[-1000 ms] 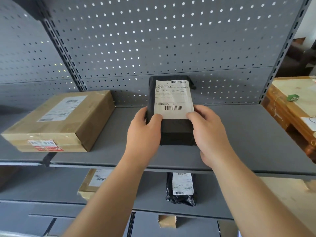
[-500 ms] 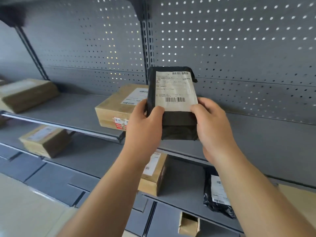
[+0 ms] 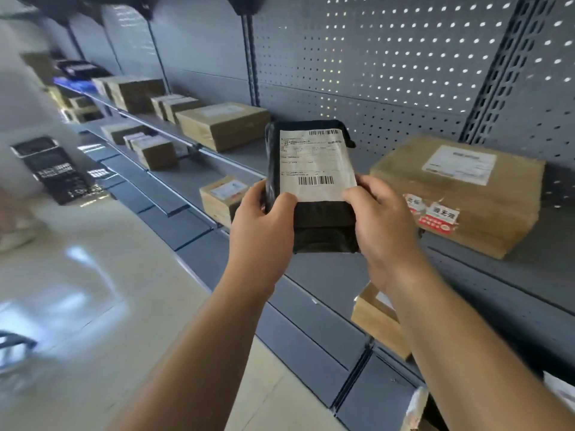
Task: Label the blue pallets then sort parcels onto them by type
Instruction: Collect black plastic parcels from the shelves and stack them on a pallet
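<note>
I hold a black plastic-wrapped parcel (image 3: 323, 225) with a white barcode label upright in front of me, off the shelf. My left hand (image 3: 261, 231) grips its left edge, thumb on the front. My right hand (image 3: 382, 219) grips the right edge, thumb on the label's lower corner. A large brown cardboard parcel (image 3: 460, 194) with red stickers lies on the grey shelf just right of my hands. No blue pallet shows in the head view.
The grey metal shelving (image 3: 342, 306) with a perforated back runs away to the left, holding several brown cardboard parcels (image 3: 224, 126) on two levels. A black bin (image 3: 59, 169) stands on the pale floor at left. More boxes sit on the lower shelf under my right forearm.
The view has swung left along the shelving. Both hands have carried the black parcel off the shelf, keeping the same grip.
</note>
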The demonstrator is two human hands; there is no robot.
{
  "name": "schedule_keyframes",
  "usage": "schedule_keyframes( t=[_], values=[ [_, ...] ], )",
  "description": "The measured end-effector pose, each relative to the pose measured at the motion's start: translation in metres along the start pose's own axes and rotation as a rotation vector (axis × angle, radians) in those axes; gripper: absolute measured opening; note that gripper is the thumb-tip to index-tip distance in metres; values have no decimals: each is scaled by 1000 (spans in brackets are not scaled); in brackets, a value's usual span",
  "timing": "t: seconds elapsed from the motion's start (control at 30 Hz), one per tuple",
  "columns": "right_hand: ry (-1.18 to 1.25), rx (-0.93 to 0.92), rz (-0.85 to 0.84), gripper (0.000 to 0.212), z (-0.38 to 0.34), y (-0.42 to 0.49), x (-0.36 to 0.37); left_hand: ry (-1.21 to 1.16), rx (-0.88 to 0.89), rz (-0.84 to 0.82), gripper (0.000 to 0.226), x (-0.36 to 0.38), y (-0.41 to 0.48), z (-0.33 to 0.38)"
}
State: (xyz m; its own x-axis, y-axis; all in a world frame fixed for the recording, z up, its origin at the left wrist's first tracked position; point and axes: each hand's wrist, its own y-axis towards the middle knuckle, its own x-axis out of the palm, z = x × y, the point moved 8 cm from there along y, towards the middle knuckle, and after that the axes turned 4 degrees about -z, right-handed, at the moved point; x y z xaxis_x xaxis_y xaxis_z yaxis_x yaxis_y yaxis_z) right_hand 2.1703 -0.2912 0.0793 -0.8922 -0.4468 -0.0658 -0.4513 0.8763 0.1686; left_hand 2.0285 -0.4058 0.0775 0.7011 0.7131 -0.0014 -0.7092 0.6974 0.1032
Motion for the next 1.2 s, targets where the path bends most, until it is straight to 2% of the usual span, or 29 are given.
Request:
schedule_keyframes(
  t=[0.2, 0.43, 0.67, 0.87, 1.0, 1.2],
  values=[
    [-22, 36, -156, 27, 20, 20, 103, 21, -53, 186, 24, -91, 17, -24],
    [26, 59, -352, 26, 35, 65, 224, 74, -111, 427, 31, -181, 58, -42],
    [83, 72, -555, 27, 44, 124, 338, 106, -67, 621, 24, -252, 113, -42],
    [136, 86, -734, 29, 49, 147, 438, 147, -90, 822, 28, -321, 143, -53],
    [140, 106, -831, 21, 57, 152, 494, 170, -128, 898, 29, -364, 158, -65],
    [105, 130, -881, 20, 69, 171, 600, 164, -173, 943, 34, -454, 202, -88]
  ],
)
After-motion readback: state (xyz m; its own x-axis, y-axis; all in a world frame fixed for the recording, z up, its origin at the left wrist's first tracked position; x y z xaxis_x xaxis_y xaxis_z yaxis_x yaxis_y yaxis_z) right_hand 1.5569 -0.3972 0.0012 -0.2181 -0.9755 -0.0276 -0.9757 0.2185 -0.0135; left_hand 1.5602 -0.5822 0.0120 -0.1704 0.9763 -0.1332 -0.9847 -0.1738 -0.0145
